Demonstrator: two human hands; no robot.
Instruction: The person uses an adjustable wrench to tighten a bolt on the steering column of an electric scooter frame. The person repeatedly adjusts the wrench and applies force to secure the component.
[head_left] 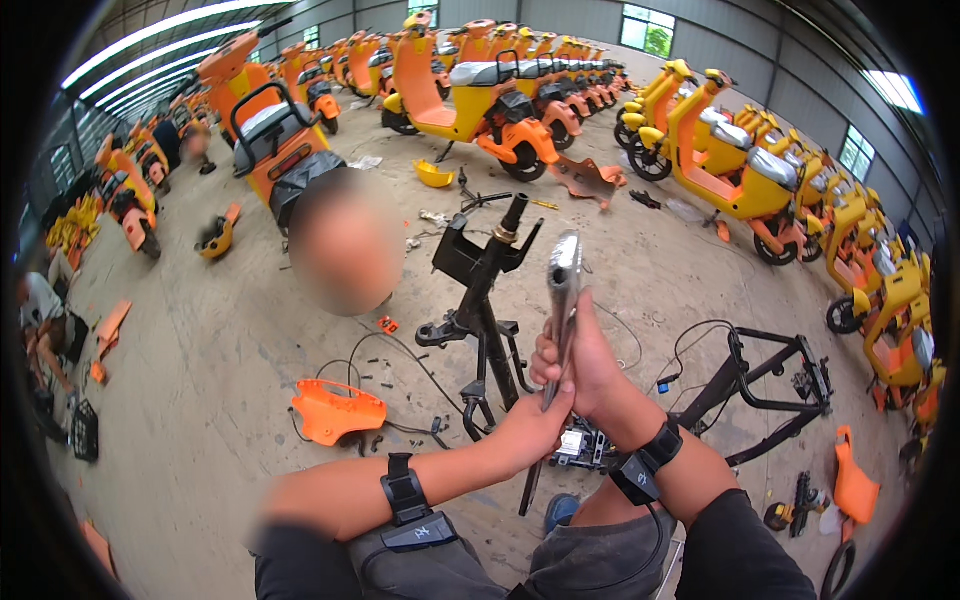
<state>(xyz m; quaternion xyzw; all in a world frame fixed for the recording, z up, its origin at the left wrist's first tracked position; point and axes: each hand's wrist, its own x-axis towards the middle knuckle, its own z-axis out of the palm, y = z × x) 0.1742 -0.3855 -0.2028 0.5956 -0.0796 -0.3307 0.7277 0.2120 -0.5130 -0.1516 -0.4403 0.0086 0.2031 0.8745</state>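
**Both hands on a long metal tool, upright in front of a stripped scooter frame**

Nearest us, two forearms come up from the lower edge, each with a black wrist strap. Our left hand (535, 420) closes around the lower shaft of the metal tool (563, 290); our right hand (580, 365) wraps it just above, knuckles toward us, so the two fists stack and touch. Both grips are tight on the tool, no open fingers that we can see.

The tool's long axis runs near vertical, leaning slightly right at the top. Its shiny jaw-like head sits well above the fists; a dark lower end pokes out below the left hand toward the knees. The right hand is the nearer one to the head.

Just behind and left of the tool stands the black scooter frame (480, 310), its steering tube (510, 222) tilted up to the right, its top close beside the tool head. Whether they touch we cannot tell.

On the floor: an orange panel (335, 410) left, a black rear rack (770, 375) right. Farther out, rows of orange and yellow scooters (470, 90).
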